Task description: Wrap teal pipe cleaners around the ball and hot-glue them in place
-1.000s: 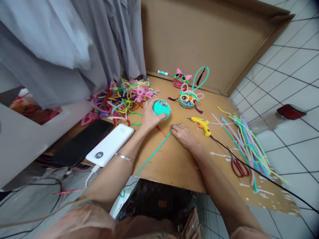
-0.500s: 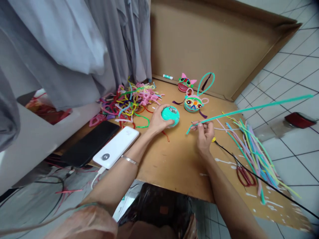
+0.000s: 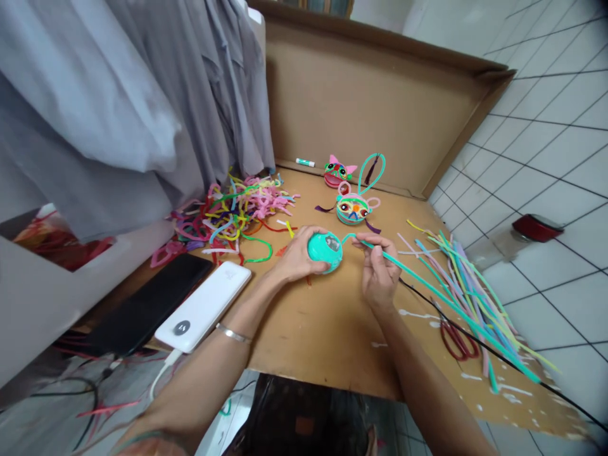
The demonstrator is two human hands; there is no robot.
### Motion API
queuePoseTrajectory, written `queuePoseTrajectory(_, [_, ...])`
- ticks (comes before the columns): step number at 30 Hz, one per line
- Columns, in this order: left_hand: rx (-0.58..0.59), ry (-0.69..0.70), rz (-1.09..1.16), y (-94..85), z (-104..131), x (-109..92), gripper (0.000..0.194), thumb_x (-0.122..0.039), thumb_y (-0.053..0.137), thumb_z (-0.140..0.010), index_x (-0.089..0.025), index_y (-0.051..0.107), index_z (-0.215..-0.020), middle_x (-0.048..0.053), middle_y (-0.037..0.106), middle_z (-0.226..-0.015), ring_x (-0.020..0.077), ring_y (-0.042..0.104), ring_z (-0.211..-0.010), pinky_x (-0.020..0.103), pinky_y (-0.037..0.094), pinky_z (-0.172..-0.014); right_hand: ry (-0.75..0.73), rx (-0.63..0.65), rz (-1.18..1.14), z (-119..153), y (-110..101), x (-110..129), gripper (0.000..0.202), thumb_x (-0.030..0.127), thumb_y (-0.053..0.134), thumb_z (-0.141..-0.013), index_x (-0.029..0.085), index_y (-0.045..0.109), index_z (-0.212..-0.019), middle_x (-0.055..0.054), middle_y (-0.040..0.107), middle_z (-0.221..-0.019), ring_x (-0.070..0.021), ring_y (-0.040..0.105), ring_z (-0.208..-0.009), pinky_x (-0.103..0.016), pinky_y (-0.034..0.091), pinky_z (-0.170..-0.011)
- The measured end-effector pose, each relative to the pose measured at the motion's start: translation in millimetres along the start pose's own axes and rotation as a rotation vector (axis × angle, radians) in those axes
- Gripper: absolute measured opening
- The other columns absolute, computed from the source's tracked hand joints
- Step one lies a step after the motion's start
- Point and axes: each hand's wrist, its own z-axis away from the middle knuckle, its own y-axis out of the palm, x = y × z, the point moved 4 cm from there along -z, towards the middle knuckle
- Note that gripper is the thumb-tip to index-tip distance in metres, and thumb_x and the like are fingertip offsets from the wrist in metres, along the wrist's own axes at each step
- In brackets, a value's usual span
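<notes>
My left hand [image 3: 303, 255] is wrapped round a turquoise ball [image 3: 325, 253] that has a greyish bare patch near its top. Between the thumb and fingers of my right hand [image 3: 381, 269] is a long turquoise pipe cleaner [image 3: 441, 299]. Its short bent end points at the ball, close beside it; whether they touch I cannot tell. The long end slants down to the right over the loose pipe cleaners [image 3: 468, 278]. Behind my hands stand two decorated animal heads, one with pink ring ears [image 3: 354, 209] and one with pink pointed ears [image 3: 338, 171].
A tangle of coloured pipe cleaners [image 3: 256, 199] lies at the back left, near a glue stick [image 3: 305, 163]. On the left are a white power bank [image 3: 204, 307] and a black phone [image 3: 152, 304]. Red-handled scissors [image 3: 456, 340] and a black cable [image 3: 565, 394] lie at right.
My right hand has brought the pipe cleaner's bent end over to the ball. Its long end has swung from pointing up right to down right. The view has shifted slightly.
</notes>
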Motion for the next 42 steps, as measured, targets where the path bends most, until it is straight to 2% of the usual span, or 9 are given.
queuePoseTrajectory(6, [0.026, 0.019, 0.007, 5.6, 2, -2, 0.068, -0.027, 0.080, -0.054, -0.024, 0.057, -0.119, 0.006, 0.059, -0.124, 0.0297, 0.058, -0.117, 0.047, 0.049, -0.104, 0.093, 0.030, -0.026, 4, -1, -8, 0.017, 0.037, 0.064, -0.090, 0.023, 0.065, -0.099, -0.004, 0.071, -0.096, -0.0185, 0.070, -0.088, -0.037, 0.056, -0.084])
queuePoseTrajectory(10, [0.030, -0.002, -0.009, 5.3, 2, -5, 0.067, -0.026, 0.079, -0.055, -0.022, 0.057, -0.119, 0.006, 0.059, -0.124, 0.0295, 0.058, -0.118, 0.047, 0.048, -0.105, 0.185, -0.025, 0.060, 4, -5, -17, 0.022, 0.038, 0.075, -0.080, 0.022, 0.069, -0.094, -0.002, 0.070, -0.088, -0.0150, 0.066, -0.079, -0.030, 0.054, -0.074])
queuePoseTrajectory(15, [0.034, -0.002, -0.033, 5.8, 2, -6, 0.069, -0.026, 0.079, -0.055, -0.022, 0.057, -0.120, 0.006, 0.059, -0.123, 0.0297, 0.058, -0.118, 0.046, 0.048, -0.105, 0.268, -0.046, -0.014, -2, -7, -26, 0.024, 0.036, 0.078, -0.073, 0.022, 0.071, -0.091, 0.000, 0.069, -0.082, -0.0131, 0.061, -0.074, -0.028, 0.051, -0.072])
queuePoseTrajectory(21, [0.072, 0.048, -0.054, 3.4, 2, -9, 0.066, -0.028, 0.077, -0.056, -0.021, 0.056, -0.117, 0.006, 0.060, -0.123, 0.0301, 0.058, -0.118, 0.046, 0.048, -0.104, 0.309, 0.087, -0.086, -4, 1, -28, 0.034, 0.050, 0.058, -0.089, 0.023, 0.066, -0.109, 0.001, 0.060, -0.075, -0.0145, 0.061, -0.068, -0.031, 0.051, -0.068])
queuePoseTrajectory(27, [0.105, 0.072, -0.047, 0.5, 0, -8, 0.066, -0.028, 0.077, -0.057, -0.021, 0.054, -0.118, 0.007, 0.059, -0.124, 0.0303, 0.057, -0.120, 0.047, 0.047, -0.105, 0.247, 0.112, 0.295, 4, 0, -26, 0.046, 0.064, 0.038, -0.098, 0.024, 0.059, -0.108, 0.001, 0.055, -0.073, -0.0169, 0.058, -0.068, -0.033, 0.050, -0.069])
queuePoseTrajectory(30, [0.108, 0.063, -0.047, 0.0, 1, -8, 0.067, -0.029, 0.078, -0.057, -0.021, 0.053, -0.118, 0.007, 0.058, -0.125, 0.0302, 0.057, -0.119, 0.047, 0.047, -0.105, 0.179, 0.121, 0.492, 2, -3, -22, 0.050, 0.065, 0.032, -0.098, 0.024, 0.059, -0.105, -0.003, 0.060, -0.080, -0.0186, 0.058, -0.073, -0.035, 0.049, -0.073])
queuePoseTrajectory(32, [0.096, 0.045, -0.050, -1.0, 1, -9, 0.068, -0.029, 0.078, -0.056, -0.022, 0.052, -0.119, 0.007, 0.057, -0.125, 0.0298, 0.057, -0.119, 0.047, 0.047, -0.105, 0.154, 0.160, 0.633, -1, -5, -19, 0.046, 0.061, 0.036, -0.097, 0.023, 0.061, -0.093, -0.005, 0.063, -0.083, -0.0196, 0.059, -0.077, -0.036, 0.048, -0.074])
queuePoseTrajectory(35, [0.089, 0.019, -0.047, -2.3, 2, -12, 0.070, -0.029, 0.079, -0.056, -0.020, 0.051, -0.120, 0.007, 0.057, -0.124, 0.0293, 0.057, -0.118, 0.046, 0.047, -0.105, 0.154, 0.227, 0.713, -5, -5, -16, 0.036, 0.050, 0.045, -0.094, 0.023, 0.058, -0.074, -0.003, 0.064, -0.074, -0.0193, 0.057, -0.072, -0.034, 0.046, -0.071])
queuePoseTrajectory(42, [0.098, 0.040, -0.038, -3.8, 3, -11, 0.065, -0.030, 0.077, -0.057, -0.022, 0.052, -0.117, 0.006, 0.057, -0.124, 0.0281, 0.057, -0.116, 0.045, 0.047, -0.104, 0.048, 0.159, 0.599, -2, -1, -10, 0.014, 0.030, 0.062, -0.084, 0.022, 0.064, -0.074, 0.001, 0.066, -0.070, -0.0156, 0.058, -0.066, -0.029, 0.046, -0.063])
